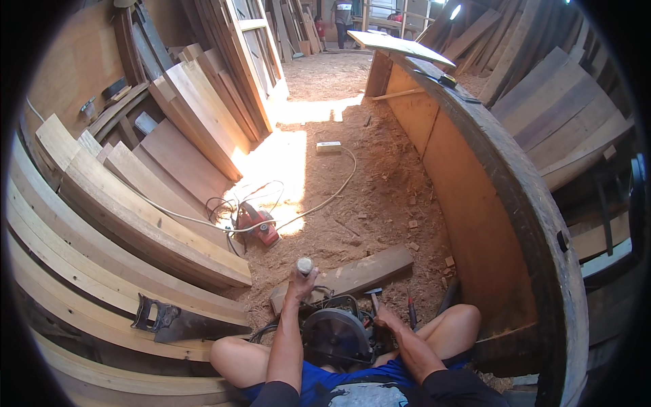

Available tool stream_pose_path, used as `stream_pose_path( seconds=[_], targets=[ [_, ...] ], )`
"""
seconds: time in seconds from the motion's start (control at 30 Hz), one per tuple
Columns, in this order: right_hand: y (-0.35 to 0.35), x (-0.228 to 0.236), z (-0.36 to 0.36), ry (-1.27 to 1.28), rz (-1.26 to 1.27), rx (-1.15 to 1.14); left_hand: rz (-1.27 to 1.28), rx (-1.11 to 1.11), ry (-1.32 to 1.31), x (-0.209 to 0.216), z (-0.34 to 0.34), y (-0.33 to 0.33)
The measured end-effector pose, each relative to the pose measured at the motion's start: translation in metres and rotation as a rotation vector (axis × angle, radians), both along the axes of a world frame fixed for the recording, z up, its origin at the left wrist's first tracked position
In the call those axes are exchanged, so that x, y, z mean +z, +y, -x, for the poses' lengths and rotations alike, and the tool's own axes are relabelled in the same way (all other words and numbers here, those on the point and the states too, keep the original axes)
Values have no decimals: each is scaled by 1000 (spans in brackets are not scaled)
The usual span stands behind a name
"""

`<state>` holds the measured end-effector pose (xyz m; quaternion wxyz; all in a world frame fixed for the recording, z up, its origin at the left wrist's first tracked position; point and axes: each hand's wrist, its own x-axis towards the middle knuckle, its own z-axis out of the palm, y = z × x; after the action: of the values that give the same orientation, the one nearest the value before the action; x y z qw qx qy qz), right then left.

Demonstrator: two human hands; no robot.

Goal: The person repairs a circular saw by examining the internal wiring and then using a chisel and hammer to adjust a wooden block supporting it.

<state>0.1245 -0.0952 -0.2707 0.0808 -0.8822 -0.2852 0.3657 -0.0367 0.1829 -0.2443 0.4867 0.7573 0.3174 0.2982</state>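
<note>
Between my bent legs rests a circular saw (337,334) with its large round blade facing me. My left hand (300,286) is raised just beyond it, closed around an upright object with a pale rounded top (305,265); the rest of that object is hidden by the fingers. To the right of the saw, my right hand (386,317) grips a hammer (373,292) by its handle, the small metal head pointing away from me. A thin tool with a red handle (411,305) lies right of that hand. Past both hands, a wooden beam (373,270) lies on the floor.
A handsaw (186,323) lies on stacked boards (129,210) at left. Ahead sit a red power tool (260,225) with looping cables and a power strip (329,146) on the shavings-covered floor (339,224). A long wooden workbench (475,203) walls the right side. People stand far back.
</note>
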Motion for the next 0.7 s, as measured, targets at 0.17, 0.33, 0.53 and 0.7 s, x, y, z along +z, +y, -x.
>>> stream_pose_path(
  seconds=[0.17, 0.33, 0.53, 0.7],
  targets=[
    [1, 20, 5, 35, 74, 30, 13, 22, 0, 8, -1, -4],
    [-8, -17, -1, -39, 53, 9, -4, 48, 11, 10, -4, -4],
    [-8, -37, -6, -48, 86, -3, -12, 30, 33, 13, -4, -4],
    [-6, -35, -4, -18, 79, 14, -12, 27, 45, 7, -2, -1]
  ],
)
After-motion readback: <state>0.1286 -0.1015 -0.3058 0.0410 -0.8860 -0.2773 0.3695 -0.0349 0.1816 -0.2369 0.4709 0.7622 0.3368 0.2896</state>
